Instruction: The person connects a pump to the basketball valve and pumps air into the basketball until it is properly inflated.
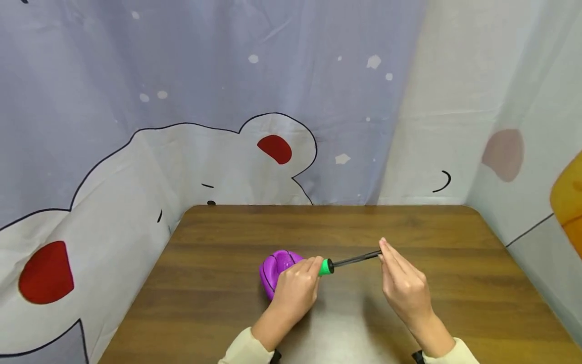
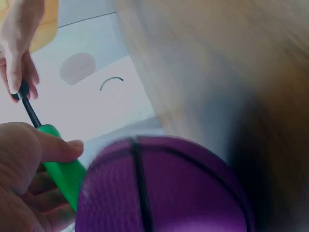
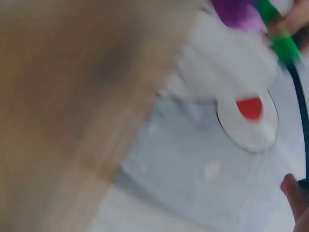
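A small hand pump with a green barrel (image 1: 326, 267) and a dark rod (image 1: 356, 259) is held above the table. My left hand (image 1: 297, 285) grips the barrel, its thumb laid along the green side in the left wrist view. At the rod's far end my right hand (image 1: 406, 288) holds the black pump handle (image 2: 21, 90) between thumb and fingers. The rod stands pulled well out. Beyond the left hand is a purple basketball (image 1: 272, 270), dented and partly deflated, at the barrel's other end. The left hand hides where ball and barrel meet in the head view.
A brown wooden table (image 1: 218, 227) lies under both hands. Behind it and along both sides hangs a printed curtain (image 1: 200, 65) with cartoon bears, its lower part meeting the table's back edge.
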`<state>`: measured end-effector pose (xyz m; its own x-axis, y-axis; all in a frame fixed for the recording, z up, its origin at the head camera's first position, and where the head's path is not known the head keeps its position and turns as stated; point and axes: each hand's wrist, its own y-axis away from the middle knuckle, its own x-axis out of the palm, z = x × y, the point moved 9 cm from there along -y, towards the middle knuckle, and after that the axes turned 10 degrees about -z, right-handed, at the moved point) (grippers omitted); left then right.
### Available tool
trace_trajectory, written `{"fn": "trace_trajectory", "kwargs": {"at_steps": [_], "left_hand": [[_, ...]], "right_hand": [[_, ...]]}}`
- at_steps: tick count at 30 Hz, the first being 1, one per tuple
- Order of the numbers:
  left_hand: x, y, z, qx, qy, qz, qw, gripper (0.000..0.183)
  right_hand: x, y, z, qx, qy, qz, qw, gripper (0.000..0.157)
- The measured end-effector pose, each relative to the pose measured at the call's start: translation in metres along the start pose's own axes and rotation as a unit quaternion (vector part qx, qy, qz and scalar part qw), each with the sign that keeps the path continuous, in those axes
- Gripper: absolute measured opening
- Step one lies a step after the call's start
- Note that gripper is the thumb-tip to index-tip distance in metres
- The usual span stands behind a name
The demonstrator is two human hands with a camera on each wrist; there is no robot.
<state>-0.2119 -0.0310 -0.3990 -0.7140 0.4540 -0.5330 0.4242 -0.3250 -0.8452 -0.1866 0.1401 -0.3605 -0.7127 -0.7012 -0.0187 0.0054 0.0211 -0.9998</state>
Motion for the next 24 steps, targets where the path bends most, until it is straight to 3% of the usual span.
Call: {"fn": "trace_trajectory", "kwargs": {"at_steps": [8, 15, 19, 24], "left_hand": [[0.000, -0.003, -0.013, 0.017, 0.001, 0.003, 0.9999, 0.040], [-0.002, -0.001, -0.002, -0.032, 0.048, 0.028, 0.9979, 0.041], [0.002, 0.007, 0.009, -0.057, 0.034, 0.062, 0.9959, 0.041], [-0.001, 0.008, 0.015, -0.047, 0.013, 0.044, 0.9978, 0.045]], "right_hand": [[0.026, 0.020, 0.037, 0.003, -0.058, 0.019, 0.998, 0.028], [0.027, 0.017, 0.029, 0.033, -0.127, 0.043, 0.990, 0.029], [0.015, 0.004, 0.019, 0.023, -0.125, 0.002, 0.992, 0.028], [-0.002, -0.012, 0.004, 0.054, -0.099, -0.058, 0.992, 0.028]]}}
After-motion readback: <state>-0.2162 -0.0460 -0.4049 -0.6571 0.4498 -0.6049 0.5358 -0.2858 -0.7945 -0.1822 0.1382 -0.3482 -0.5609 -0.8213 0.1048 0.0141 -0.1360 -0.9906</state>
